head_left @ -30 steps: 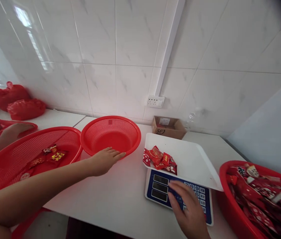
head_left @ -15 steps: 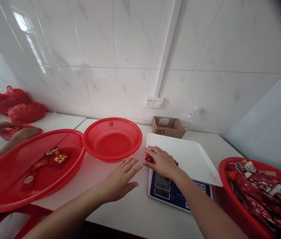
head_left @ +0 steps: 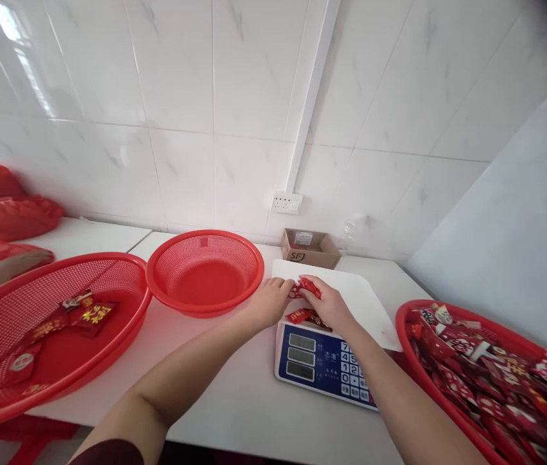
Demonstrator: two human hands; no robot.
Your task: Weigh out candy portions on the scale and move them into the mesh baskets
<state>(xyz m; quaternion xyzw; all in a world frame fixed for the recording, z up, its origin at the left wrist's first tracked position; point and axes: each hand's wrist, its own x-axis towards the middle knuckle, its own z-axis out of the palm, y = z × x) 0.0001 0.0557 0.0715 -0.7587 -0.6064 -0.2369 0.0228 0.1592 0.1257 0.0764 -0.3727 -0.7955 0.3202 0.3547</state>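
Note:
Above the white tray of a digital scale, my two hands meet. A small red packet with white dots is pinched in my left hand. My right hand has its fingers closed around a red wrapped packet right beside it; whether these are two packets or one, I cannot tell. Below the hands, several red and brown snack packets lie on the tray's near edge.
A red mesh basket stands left of the scale. Farther left, another red basket holds several packets. At right, a red basket is heaped with packets. An open cardboard box sits by the wall. Another person's hand touches a red bag at far left.
My left hand has moved right and closed on the dotted packet. My right hand has lifted from the tray with a packet. The view has shifted slightly right.

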